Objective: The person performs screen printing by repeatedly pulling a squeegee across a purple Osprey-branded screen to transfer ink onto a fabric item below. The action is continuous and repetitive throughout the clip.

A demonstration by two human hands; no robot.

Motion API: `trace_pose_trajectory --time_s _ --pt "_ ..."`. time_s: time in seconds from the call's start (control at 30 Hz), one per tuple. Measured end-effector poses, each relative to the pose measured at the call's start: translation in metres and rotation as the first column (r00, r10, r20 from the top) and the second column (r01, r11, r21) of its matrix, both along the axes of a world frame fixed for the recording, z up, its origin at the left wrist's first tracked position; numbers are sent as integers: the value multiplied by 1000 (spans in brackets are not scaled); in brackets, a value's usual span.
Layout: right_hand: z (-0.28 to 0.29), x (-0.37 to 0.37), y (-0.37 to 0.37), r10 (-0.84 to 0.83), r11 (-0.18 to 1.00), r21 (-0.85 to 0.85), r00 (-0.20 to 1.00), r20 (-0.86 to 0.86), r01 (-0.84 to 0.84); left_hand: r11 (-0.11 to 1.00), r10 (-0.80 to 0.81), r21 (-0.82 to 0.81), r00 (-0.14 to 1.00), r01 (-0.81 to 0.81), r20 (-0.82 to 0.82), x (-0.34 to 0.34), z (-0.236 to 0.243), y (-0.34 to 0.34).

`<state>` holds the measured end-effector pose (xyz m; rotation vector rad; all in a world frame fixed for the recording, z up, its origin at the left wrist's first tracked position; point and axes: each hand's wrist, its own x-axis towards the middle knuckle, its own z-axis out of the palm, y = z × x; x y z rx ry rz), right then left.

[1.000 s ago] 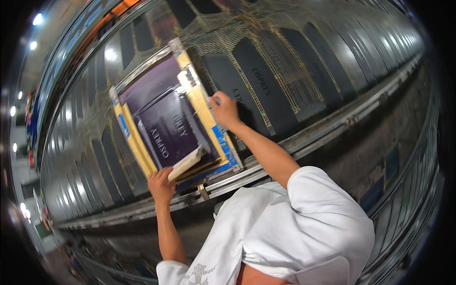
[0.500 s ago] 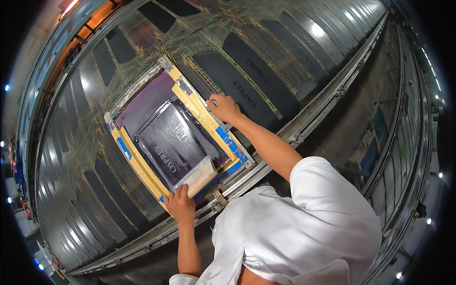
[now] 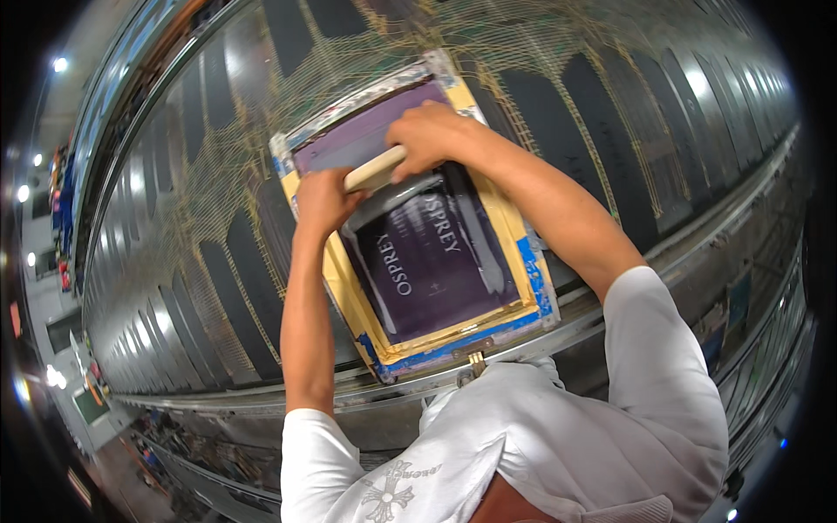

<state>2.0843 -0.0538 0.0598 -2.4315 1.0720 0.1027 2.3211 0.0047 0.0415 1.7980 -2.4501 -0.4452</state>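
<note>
Squeegee (image 3: 375,170) crosswise on screen frame (image 3: 453,340), both hands' grip: left hand (image 3: 323,200), right hand (image 3: 432,139).

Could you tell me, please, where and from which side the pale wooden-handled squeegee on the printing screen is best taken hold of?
Grip the pale wooden-handled squeegee along its long handle, one hand toward each end, coming from above. It lies across the purple mesh screen with the taped yellow and blue frame, blade side down, so only the handle is free. The left hand and right hand hold it that way.

Long print table (image 3: 218,209), dark panels (image 3: 610,96), screen frame (image 3: 523,261)
</note>
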Motion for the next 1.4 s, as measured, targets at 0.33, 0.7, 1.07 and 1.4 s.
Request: trace_pose_trajectory --time_s 0.33,0.7,1.07,1.4 --pt "-45 -34 165 -39 994 -94 968 249 64 999 27 43 994 -22 -110 -27 -12 160" --pt "-35 -18 86 27 989 -149 979 201 4 998 -11 -57 997 7 -74 -9 -5 92" --pt "-33 -3 -5 -87 996 -19 988 131 90 993 -13 -116 999 8 -44 2 -27 -7" --pt "-42 -41 230 -16 994 -105 979 201 38 991 -43 -128 992 27 -120 -33 -28 231"
